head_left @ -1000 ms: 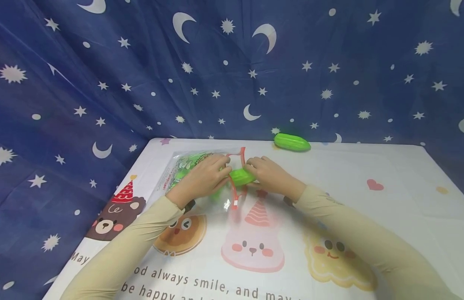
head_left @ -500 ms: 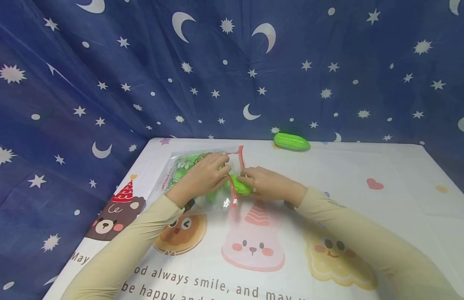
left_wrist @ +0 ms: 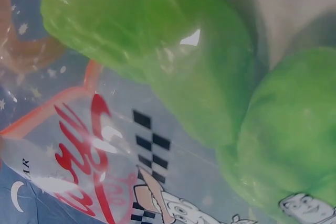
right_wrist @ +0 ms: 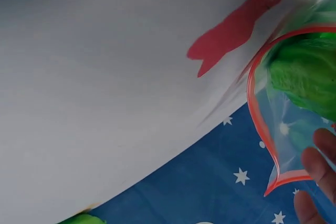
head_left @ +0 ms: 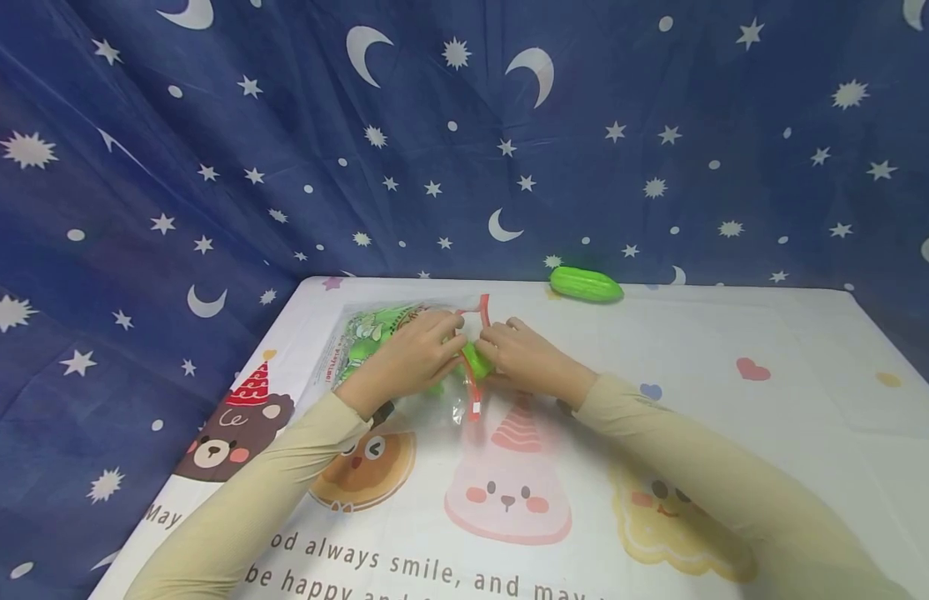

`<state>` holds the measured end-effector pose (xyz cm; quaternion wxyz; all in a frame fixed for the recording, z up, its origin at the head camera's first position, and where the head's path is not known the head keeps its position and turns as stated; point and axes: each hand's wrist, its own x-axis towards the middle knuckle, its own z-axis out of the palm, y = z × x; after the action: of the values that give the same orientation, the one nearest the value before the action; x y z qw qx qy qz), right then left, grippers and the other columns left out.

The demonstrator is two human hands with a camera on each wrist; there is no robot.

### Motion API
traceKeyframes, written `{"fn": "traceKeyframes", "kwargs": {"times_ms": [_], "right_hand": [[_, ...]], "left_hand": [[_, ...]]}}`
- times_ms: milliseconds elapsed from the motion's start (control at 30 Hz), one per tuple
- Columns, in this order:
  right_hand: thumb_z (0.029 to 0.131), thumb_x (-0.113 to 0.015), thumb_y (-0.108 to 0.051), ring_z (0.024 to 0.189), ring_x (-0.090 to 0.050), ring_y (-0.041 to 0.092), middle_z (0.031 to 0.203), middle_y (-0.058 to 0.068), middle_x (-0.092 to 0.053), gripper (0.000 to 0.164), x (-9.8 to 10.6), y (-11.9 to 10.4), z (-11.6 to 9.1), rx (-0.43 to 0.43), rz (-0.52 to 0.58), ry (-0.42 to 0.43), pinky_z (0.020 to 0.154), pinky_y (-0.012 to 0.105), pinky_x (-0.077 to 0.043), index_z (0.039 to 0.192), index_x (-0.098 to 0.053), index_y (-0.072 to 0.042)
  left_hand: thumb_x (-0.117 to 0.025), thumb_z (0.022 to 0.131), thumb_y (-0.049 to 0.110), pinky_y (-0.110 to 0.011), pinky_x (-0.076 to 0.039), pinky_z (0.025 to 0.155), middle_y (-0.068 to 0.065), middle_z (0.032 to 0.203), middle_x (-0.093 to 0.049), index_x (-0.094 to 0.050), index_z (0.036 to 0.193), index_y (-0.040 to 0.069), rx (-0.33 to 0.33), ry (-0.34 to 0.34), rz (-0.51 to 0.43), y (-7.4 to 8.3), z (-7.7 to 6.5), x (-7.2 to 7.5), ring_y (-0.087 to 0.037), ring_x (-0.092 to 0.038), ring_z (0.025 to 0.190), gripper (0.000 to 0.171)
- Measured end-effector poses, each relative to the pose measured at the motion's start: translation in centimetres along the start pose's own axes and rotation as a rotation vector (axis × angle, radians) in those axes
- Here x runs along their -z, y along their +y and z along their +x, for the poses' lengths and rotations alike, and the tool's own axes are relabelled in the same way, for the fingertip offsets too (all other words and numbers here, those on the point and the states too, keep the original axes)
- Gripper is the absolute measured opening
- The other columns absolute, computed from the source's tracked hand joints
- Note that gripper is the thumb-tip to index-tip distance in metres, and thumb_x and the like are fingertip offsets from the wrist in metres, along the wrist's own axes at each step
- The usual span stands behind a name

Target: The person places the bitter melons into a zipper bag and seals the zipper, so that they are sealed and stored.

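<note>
Both hands meet at the mouth of a clear plastic bag (head_left: 344,342) with a red rim and cartoon printing. My left hand (head_left: 404,358) holds the bag at its mouth from above. In the right wrist view, its fingers (right_wrist: 317,166) show beside the red rim. My right hand (head_left: 535,358) curls its fingers over the outer end of a green toy cucumber (head_left: 479,360), which lies partly through the opening. The left wrist view shows this cucumber (left_wrist: 89,22) against other green pieces (left_wrist: 294,129) inside the bag. Its outer end is largely hidden behind the right fingers.
Another green toy cucumber (head_left: 586,285) lies at the back edge of the table (head_left: 734,400), by the blue star-and-moon curtain (head_left: 464,150). The tablecloth carries printed cartoon figures and lettering.
My right hand has moved left towards the bag, and less of the cucumber shows outside the mouth. The left hand keeps its place on the bag. The far cucumber is unmoved.
</note>
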<state>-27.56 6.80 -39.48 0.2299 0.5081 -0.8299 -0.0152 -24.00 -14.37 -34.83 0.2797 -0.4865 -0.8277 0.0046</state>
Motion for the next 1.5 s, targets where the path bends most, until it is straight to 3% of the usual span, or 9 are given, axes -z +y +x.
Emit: {"fn": "traceKeyframes", "kwargs": {"times_ms": [267, 533, 700, 833, 967, 1200, 1500], "right_hand": [[0.075, -0.073, -0.042, 0.08, -0.054, 0.018, 0.082, 0.0, -0.059, 0.038, -0.6, -0.1, 1.0, -0.035, -0.043, -0.051, 0.075, 0.034, -0.042, 0.09, -0.057, -0.011], [0.082, -0.069, -0.028, 0.081, -0.057, 0.016, 0.085, -0.001, -0.063, 0.019, -1.4, -0.4, 0.9, 0.069, -0.002, -0.039, 0.075, 0.031, -0.044, 0.095, -0.065, -0.015], [0.079, -0.071, -0.027, 0.087, -0.058, 0.016, 0.089, -0.001, -0.063, 0.03, -1.3, 0.0, 0.4, 0.079, -0.001, -0.067, 0.079, 0.034, -0.045, 0.107, -0.065, -0.017], [0.08, -0.069, -0.027, 0.092, -0.059, 0.019, 0.095, 0.001, -0.063, 0.041, -0.8, 0.3, -0.2, 0.04, -0.024, -0.105, 0.085, 0.04, -0.046, 0.119, -0.059, -0.019], [0.078, -0.069, -0.033, 0.097, -0.06, 0.024, 0.102, 0.004, -0.064, 0.046, -0.1, 0.9, -0.8, -0.021, -0.033, -0.099, 0.09, 0.046, -0.044, 0.12, -0.058, -0.016], [0.079, -0.067, -0.045, 0.11, -0.054, 0.029, 0.115, 0.009, -0.06, 0.06, 1.3, 2.1, -1.8, -0.134, -0.052, -0.164, 0.1, 0.054, -0.038, 0.127, -0.053, -0.011], [0.076, -0.069, -0.045, 0.102, -0.058, 0.033, 0.107, 0.014, -0.061, 0.06, 2.7, 4.4, -3.2, -0.209, -0.158, -0.041, 0.097, 0.059, -0.041, 0.12, -0.054, -0.006]], "left_hand": [[-0.066, 0.083, 0.017, -0.039, -0.046, 0.097, -0.013, 0.105, -0.058, -0.058, 0.092, 0.004, -0.006, 0.006, 0.014, 0.1, 0.1, 0.0, -0.029, -0.058, 0.101, 0.017], [-0.065, 0.084, 0.016, -0.039, -0.047, 0.096, -0.012, 0.102, -0.058, -0.058, 0.09, 0.005, 0.002, 0.013, 0.008, 0.0, 0.2, -0.2, -0.028, -0.058, 0.1, 0.014], [-0.065, 0.084, 0.017, -0.039, -0.047, 0.096, -0.012, 0.102, -0.058, -0.057, 0.089, 0.005, -0.011, 0.013, 0.017, 0.0, 0.2, -0.2, -0.027, -0.058, 0.099, 0.016], [-0.065, 0.084, 0.017, -0.039, -0.047, 0.097, -0.012, 0.103, -0.058, -0.058, 0.091, 0.004, -0.007, 0.001, 0.024, -0.1, 0.2, -0.2, -0.028, -0.058, 0.1, 0.016], [-0.065, 0.084, 0.016, -0.039, -0.047, 0.096, -0.013, 0.103, -0.058, -0.057, 0.09, 0.004, -0.009, 0.003, 0.027, -0.1, 0.2, -0.1, -0.028, -0.059, 0.1, 0.016], [-0.065, 0.084, 0.015, -0.038, -0.048, 0.094, -0.012, 0.101, -0.058, -0.057, 0.088, 0.005, -0.019, 0.026, 0.032, -0.1, 0.0, -0.1, -0.027, -0.058, 0.097, 0.014], [-0.067, 0.083, 0.017, -0.039, -0.047, 0.096, -0.012, 0.102, -0.058, -0.058, 0.09, 0.004, -0.007, 0.019, 0.027, 0.0, 0.0, -0.2, -0.028, -0.059, 0.099, 0.017]]}}
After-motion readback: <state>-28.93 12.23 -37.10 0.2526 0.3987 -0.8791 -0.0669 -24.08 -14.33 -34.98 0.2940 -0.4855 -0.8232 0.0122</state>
